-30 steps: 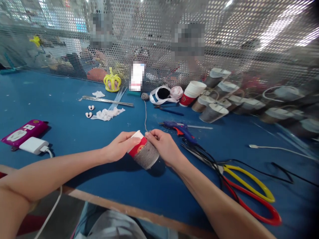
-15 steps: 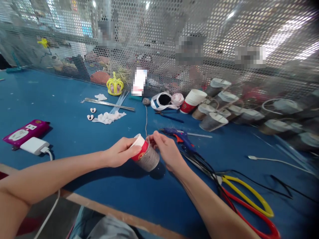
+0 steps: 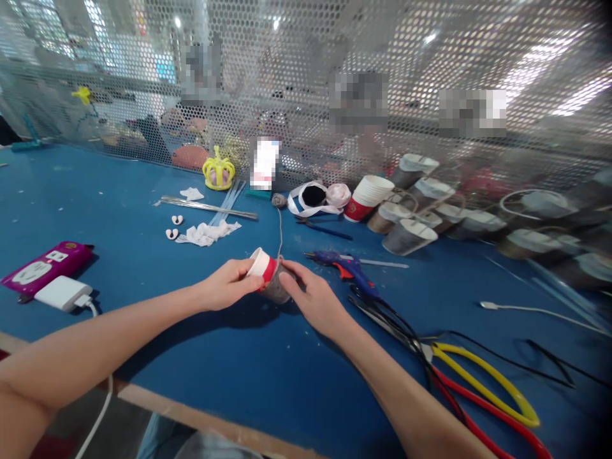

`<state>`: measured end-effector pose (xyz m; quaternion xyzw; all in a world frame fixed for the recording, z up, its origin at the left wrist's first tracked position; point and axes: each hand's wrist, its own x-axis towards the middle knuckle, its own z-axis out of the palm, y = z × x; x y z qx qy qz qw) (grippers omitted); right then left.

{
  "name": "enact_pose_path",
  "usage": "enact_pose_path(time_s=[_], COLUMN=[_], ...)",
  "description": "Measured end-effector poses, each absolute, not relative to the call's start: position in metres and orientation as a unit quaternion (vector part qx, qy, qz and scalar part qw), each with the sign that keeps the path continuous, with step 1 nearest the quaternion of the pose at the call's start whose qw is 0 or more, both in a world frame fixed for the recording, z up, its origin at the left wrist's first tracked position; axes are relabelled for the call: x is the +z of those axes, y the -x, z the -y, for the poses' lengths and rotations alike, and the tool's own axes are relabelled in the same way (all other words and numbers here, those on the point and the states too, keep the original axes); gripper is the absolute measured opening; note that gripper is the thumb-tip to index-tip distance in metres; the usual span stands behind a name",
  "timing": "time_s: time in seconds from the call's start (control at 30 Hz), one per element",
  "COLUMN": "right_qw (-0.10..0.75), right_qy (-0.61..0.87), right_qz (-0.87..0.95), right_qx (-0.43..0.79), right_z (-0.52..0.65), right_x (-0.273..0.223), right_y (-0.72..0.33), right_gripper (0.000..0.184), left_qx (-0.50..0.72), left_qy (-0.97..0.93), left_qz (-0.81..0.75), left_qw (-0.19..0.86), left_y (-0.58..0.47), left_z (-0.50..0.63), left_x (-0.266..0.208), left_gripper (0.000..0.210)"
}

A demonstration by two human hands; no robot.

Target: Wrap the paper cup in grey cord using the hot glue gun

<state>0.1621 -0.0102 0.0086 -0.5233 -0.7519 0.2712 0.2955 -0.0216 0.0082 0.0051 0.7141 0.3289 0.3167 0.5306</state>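
Observation:
A paper cup [image 3: 261, 262], white at the rim with a red band, is tilted above the table, its lower part wrapped in grey yarn. My left hand [image 3: 229, 285] is closed around its rim end. On the wrapped part lies my right hand [image 3: 306, 288], thumb across the side and fingers behind it, gripping the cup. Grey yarn [image 3: 280, 233] runs from the cup back to a small ball [image 3: 278, 201]. To the right of my right hand rests a blue glue gun [image 3: 344, 264] with a glue stick in its back.
Large scissors [image 3: 482, 363] with yellow and red handles lie at right. Stacked cups [image 3: 370, 194] and several wrapped cups [image 3: 410, 237] stand along the mesh screen [image 3: 306, 83]. A purple power strip [image 3: 50, 262] with a white charger [image 3: 64, 293] lies left. Metal rods [image 3: 208, 207] lie behind white scraps.
The cup has moved slightly back and left and turned. My right fingers, earlier pinched at the yarn by the cup's edge, now wrap the cup's side.

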Motion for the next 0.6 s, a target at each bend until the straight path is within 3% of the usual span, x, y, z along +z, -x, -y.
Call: enact_pose_path(time_s=[0.1,0.23,0.6], right_qw=[0.292,0.272,0.299], right_qy=[0.517,0.487,0.434], right_qz=[0.767,0.802,0.797], right_qx=[0.244,0.215,0.294], right_z=[0.012,0.017,0.012], right_x=[0.006,0.005,0.033], right_y=[-0.161,-0.159,-0.144], right_gripper=[0.044,0.045,0.068], left_qx=[0.322,0.329,0.333], left_qy=[-0.623,-0.547,-0.603], left_qz=[-0.357,-0.4,-0.421], left_qw=[0.617,0.658,0.59], left_y=[0.019,0.014,0.005], left_z=[-0.01,-0.01,-0.004], left_x=[0.003,0.002,0.003], left_gripper=[0.024,0.028,0.039])
